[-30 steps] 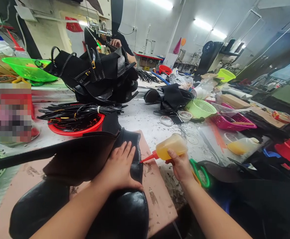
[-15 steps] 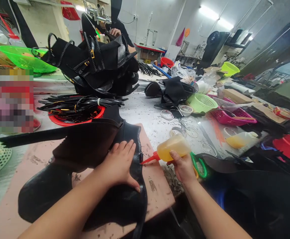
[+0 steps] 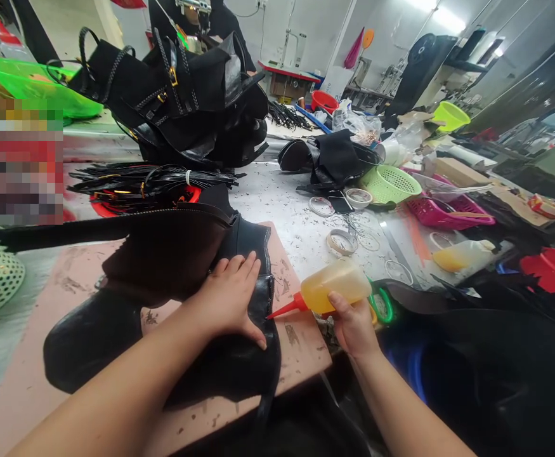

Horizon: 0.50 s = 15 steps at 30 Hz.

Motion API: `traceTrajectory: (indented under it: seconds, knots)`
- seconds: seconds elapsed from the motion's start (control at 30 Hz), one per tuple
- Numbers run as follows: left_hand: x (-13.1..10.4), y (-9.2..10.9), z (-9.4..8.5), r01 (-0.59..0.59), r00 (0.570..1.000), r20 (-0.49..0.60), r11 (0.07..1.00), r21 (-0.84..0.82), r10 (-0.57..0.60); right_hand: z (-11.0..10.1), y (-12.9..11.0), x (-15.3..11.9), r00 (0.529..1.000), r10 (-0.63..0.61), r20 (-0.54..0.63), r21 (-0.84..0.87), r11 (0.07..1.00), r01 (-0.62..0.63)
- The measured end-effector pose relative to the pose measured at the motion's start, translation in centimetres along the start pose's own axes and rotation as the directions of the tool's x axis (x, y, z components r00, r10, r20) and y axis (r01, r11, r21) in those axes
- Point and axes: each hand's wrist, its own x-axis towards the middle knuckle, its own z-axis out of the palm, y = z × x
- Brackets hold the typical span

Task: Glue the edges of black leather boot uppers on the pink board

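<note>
From the head camera, the left hand [image 3: 227,298] lies flat, fingers spread, on a black leather piece [image 3: 182,266] (looks like a boot upper) lying on the pink board [image 3: 300,346] on the desk. The right hand [image 3: 353,324] has its fingers wrapped round a yellow glue bottle [image 3: 337,287], red nozzle tip at the leather's edge.

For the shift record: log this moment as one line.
left hand: flat on black leather piece | right hand: grips yellow squeeze bottle | red nozzle: at leather edge | base: pink board

2 bare forearms, no sleeves or rings visible, left hand [image 3: 227,299], right hand [image 3: 353,327]
</note>
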Motion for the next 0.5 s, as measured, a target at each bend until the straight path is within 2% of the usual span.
traceTrajectory:
  seconds: [0.13,0.5]
  knots:
    - [0.1,0.0,0.0,-0.003,1.0,-0.01,1.0,-0.006,0.003,-0.7,0.1,-0.6,0.999,-0.03,-0.012,-0.019,0.999,0.029]
    - [0.3,0.1,-0.3,-0.018,0.999,0.028,1.0,-0.005,0.018,-2.2,0.1,-2.5,0.994,0.067,-0.081,0.0,0.998,-0.067]
